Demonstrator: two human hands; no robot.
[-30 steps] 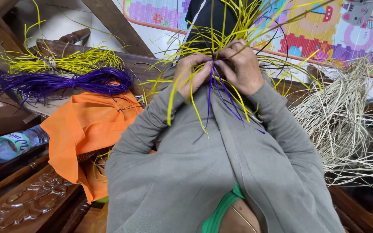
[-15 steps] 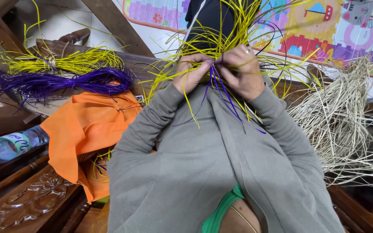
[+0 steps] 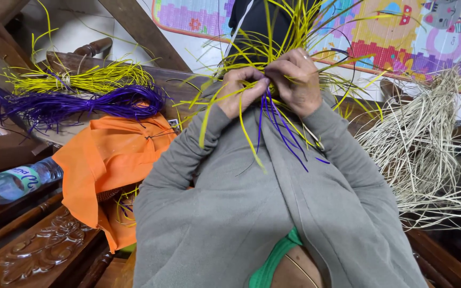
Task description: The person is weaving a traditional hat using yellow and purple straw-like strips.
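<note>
Both hands raised together at the top centre, grey sleeves running up to them. The left hand (image 3: 241, 90) is curled nearly closed, fingertips pinched on the tangled cluster of thin yellow and purple plastic weaving strands (image 3: 273, 64). The right hand (image 3: 297, 80) is bent over the same knot from the other side, fingers folded tight on it — the two hands touch at the knuckles. Strand ends fan upward past the fingers and hang below them over the sleeves. Off to the left lie a tied bundle of yellow strands (image 3: 81, 80) and a bundle of purple strands (image 3: 81, 104) above a crumpled orange cloth (image 3: 108, 160); a clear plastic water bottle (image 3: 12, 181) sits lower left. A loose heap of pale straw-coloured fibre (image 3: 422, 144) spreads at right.
</note>
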